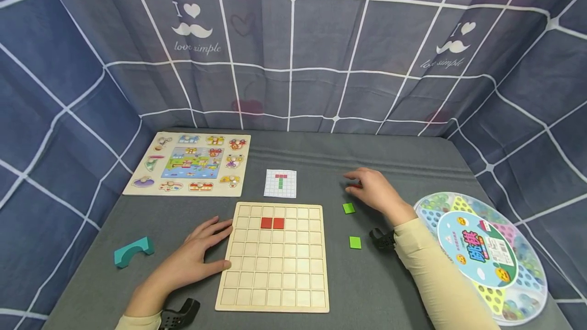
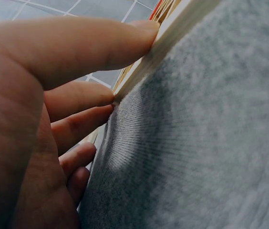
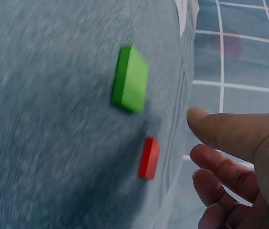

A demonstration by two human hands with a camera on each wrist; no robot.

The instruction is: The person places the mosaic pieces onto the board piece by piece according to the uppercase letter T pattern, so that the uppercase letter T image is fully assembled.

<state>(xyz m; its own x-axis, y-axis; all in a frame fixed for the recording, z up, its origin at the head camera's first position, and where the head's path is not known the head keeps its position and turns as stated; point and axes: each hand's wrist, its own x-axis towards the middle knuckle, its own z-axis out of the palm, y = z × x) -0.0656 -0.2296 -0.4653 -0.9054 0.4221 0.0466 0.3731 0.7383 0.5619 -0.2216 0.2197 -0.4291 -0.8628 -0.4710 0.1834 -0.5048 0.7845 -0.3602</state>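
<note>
A wooden grid board (image 1: 272, 264) lies on the grey cloth (image 1: 367, 292) in front of the person. The left hand (image 1: 199, 251) rests at the left side of the grid board, thumb and fingertips touching its edge; the fingers are extended and loosely spread. The right hand (image 1: 378, 190) hangs to the right of the grid board, beyond the level of its far edge. Its thumb and fingers are gently bent with a moderate gap between them, and it holds nothing.

Two red tiles (image 1: 272, 223) sit side by side on the grid board, in the third and fourth squares from its left, second row from its far edge. To the right of the grid board, well apart from it, two green tiles (image 1: 355, 242) lie on the cloth, one farther back than the other. The right wrist view shows a loose red tile (image 3: 149, 159) near one green tile, apart from the fingers.

Just beyond the grid board's far edge lies a pattern card (image 1: 280, 183) printed with a red and green T. A peg puzzle (image 1: 130, 191) lies beyond the grid board to its left, a teal arch block (image 1: 133, 252) well to its left, and a round game box (image 1: 447, 241) well to its right
</note>
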